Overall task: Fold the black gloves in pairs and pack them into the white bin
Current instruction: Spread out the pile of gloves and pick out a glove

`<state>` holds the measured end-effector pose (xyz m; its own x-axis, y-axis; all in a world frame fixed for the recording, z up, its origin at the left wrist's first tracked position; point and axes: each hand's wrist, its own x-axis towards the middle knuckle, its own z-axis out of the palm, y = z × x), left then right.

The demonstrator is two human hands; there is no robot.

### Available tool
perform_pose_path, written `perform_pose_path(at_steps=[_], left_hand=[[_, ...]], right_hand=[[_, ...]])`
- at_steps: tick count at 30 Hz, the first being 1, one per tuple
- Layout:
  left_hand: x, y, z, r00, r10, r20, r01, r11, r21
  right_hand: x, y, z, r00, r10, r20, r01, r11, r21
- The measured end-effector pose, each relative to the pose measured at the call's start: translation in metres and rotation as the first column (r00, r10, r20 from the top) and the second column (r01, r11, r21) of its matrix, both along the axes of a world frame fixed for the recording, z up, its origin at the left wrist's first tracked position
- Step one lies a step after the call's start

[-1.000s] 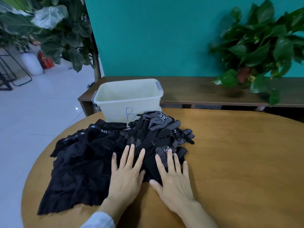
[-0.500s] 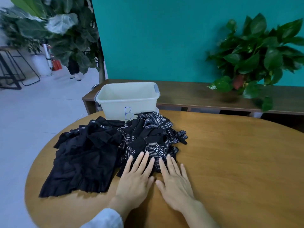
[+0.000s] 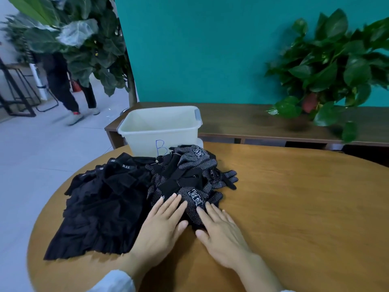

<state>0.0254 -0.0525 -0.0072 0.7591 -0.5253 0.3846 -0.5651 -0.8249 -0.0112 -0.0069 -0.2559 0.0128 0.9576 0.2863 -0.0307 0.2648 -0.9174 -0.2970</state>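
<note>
Both hands lie flat, fingers straight, grasping nothing: left hand and right hand rest on the near edge of the glove heap, probably steadying it before a pair is picked. Gloves sit jumbled mid-table, no shared direction; the nearest dotted glove runs roughly toward the person. White bin stands open just behind, handy for packing. Separate dark cloth pile lies left.
</note>
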Motion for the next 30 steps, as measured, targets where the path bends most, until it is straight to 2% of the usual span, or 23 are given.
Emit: perform_pose_path(at_steps=[2,4,7,10,16,20,26,30], left_hand=[[0.007,-0.007,0.021,0.999,-0.032,0.044,0.037,0.993,-0.114],[0.019,-0.018,0.042,0.994,-0.043,0.103,0.06,0.985,-0.165],[0.049,-0.038,0.066,0.987,-0.045,0.154,0.067,0.988,-0.139],[0.082,-0.061,0.081,0.987,-0.046,0.155,0.064,0.992,-0.112],[0.137,-0.102,0.088,0.993,-0.032,0.117,0.04,0.997,-0.065],[0.163,-0.109,0.073,0.994,-0.046,0.099,0.054,0.996,-0.071],[0.172,-0.098,0.046,0.993,-0.009,-0.12,0.002,0.999,-0.051],[0.177,-0.091,0.034,0.992,-0.038,-0.118,0.028,0.995,-0.091]], right_hand=[[0.002,-0.01,0.011,1.0,-0.018,0.026,0.016,0.999,0.049],[0.007,-0.022,0.023,0.993,-0.052,0.11,0.044,0.996,0.072],[0.027,-0.04,0.04,0.966,-0.137,0.22,0.122,0.989,0.08],[0.056,-0.052,0.05,0.947,-0.195,0.257,0.182,0.981,0.072],[0.112,-0.06,0.048,0.937,-0.193,0.29,0.19,0.981,0.038],[0.142,-0.061,0.043,0.944,-0.162,0.288,0.164,0.986,0.019],[0.173,-0.056,0.03,0.967,-0.083,0.239,0.086,0.996,-0.003],[0.184,-0.055,0.018,0.967,-0.062,0.245,0.062,0.998,0.011]])
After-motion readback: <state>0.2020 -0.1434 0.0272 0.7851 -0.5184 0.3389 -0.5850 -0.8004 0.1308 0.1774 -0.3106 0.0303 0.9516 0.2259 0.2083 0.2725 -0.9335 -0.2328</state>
